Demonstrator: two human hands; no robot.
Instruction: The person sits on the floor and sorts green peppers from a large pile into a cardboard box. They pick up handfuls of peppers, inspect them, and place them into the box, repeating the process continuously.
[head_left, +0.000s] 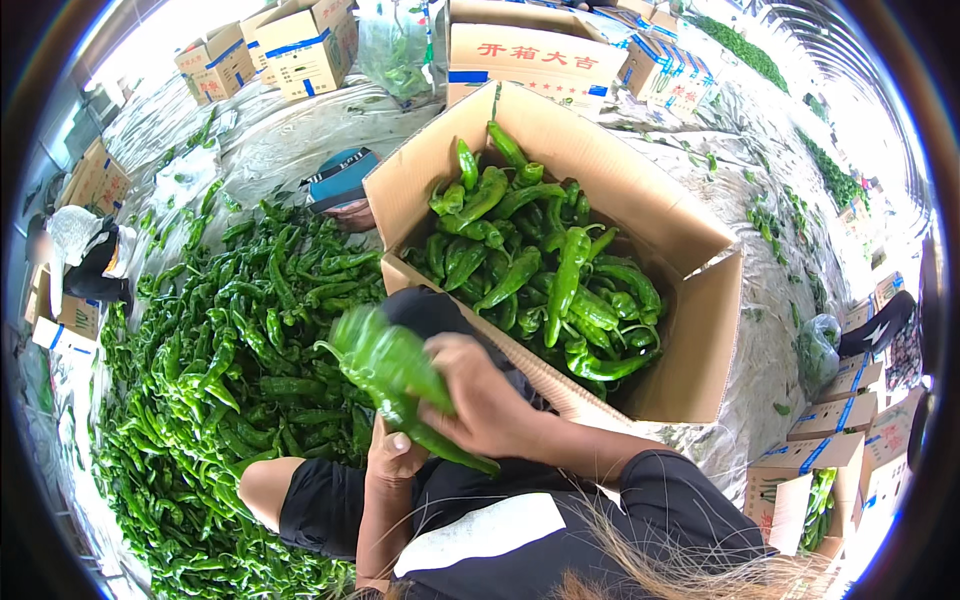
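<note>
Several long green peppers (390, 375) are held between my hands above my lap, some blurred by motion. My right hand (476, 397) is closed around the upper peppers from the right. Below them, my left hand (394, 450) grips the lower ones, its fingers partly hidden behind the peppers. An open cardboard box (694, 345), partly filled with green peppers (570, 277), stands just ahead and to the right of my hands. A large heap of green peppers (262, 360) spreads over the ground on the left, close to my knee.
Plastic sheeting (262, 142) covers the ground. A blue cloth item (345, 176) lies left of the box. More cardboard boxes (536, 60) stand ahead and at the right (806, 465). A person (82, 247) is at the far left; another person's leg (877, 326) shows at the right.
</note>
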